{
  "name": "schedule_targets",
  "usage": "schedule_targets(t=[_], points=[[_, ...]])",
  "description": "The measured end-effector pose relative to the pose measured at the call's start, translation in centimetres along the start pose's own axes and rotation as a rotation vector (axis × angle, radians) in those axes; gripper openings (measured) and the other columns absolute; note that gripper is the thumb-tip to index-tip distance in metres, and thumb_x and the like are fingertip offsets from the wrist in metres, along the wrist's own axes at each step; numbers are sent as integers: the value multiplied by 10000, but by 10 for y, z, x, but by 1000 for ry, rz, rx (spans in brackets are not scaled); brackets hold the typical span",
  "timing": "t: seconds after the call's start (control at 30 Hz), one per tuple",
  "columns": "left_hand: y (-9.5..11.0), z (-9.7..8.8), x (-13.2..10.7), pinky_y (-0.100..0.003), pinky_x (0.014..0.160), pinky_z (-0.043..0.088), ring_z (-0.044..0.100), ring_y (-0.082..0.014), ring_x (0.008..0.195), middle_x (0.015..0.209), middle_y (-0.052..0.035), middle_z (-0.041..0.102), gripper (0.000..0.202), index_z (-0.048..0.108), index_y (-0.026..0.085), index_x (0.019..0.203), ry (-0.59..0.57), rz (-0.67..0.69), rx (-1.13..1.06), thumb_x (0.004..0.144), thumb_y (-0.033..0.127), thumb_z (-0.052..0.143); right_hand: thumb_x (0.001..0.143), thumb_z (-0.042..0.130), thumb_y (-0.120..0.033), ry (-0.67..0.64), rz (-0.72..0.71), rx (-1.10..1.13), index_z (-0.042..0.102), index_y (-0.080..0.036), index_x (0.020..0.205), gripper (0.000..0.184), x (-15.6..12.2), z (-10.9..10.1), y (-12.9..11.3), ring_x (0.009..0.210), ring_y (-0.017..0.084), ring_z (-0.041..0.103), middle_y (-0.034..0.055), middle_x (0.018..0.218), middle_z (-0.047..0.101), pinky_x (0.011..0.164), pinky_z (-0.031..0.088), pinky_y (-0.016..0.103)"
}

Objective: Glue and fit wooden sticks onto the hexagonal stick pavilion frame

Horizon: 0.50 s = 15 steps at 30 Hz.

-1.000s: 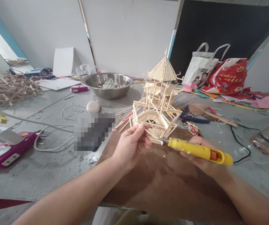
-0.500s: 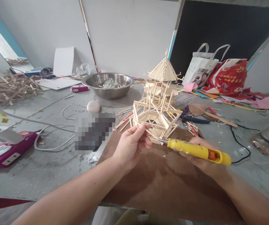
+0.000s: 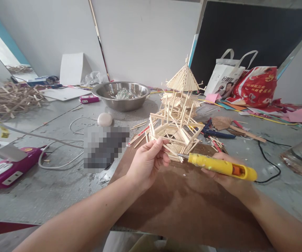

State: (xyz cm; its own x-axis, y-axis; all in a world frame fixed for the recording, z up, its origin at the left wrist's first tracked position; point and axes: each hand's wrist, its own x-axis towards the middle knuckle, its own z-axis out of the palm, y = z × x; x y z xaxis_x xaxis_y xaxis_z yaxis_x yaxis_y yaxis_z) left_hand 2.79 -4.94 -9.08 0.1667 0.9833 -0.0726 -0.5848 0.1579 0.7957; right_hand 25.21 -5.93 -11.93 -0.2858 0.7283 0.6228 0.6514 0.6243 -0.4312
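When gluing a joint this fine, as likely here, try to keep the stick model [image 3: 184, 136] from shifting at the far end of the brown board [image 3: 193, 213]. Rely on the left hand [image 3: 151, 154], pinched on the model's near side, over the board; better to stay clear of the nozzle [image 3: 184, 155], likely hot. Aim with the right hand [image 3: 227, 180], closed around the yellow glue gun [image 3: 219, 166] over the board's right part, pointing leftward; cannot tell whether touching the model. Note both forearms [image 3: 95, 206] slanting in from either side of the board; perhaps steady the right wrist [image 3: 249, 196].
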Motion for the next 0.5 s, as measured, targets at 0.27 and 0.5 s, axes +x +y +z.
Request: schedule_targets(t=[0.27,0.5], points=[[1,1,-1,-116,394,410,520,-42,414,539,24,568,181,631,117,748,13,-3,16,723,296,646,710,632,-339,63,22,24,533,-224,671,157,4,2,1,479,121,528,-29,564,556,441,428,240],[-4,-1,-4,-155,430,392,516,-60,438,524,23,575,207,649,152,740,-8,128,200,739,357,622,621,697,-362,293,247,252,635,-259,706,147,5,4,20,597,180,597,-11,650,641,587,507,330]])
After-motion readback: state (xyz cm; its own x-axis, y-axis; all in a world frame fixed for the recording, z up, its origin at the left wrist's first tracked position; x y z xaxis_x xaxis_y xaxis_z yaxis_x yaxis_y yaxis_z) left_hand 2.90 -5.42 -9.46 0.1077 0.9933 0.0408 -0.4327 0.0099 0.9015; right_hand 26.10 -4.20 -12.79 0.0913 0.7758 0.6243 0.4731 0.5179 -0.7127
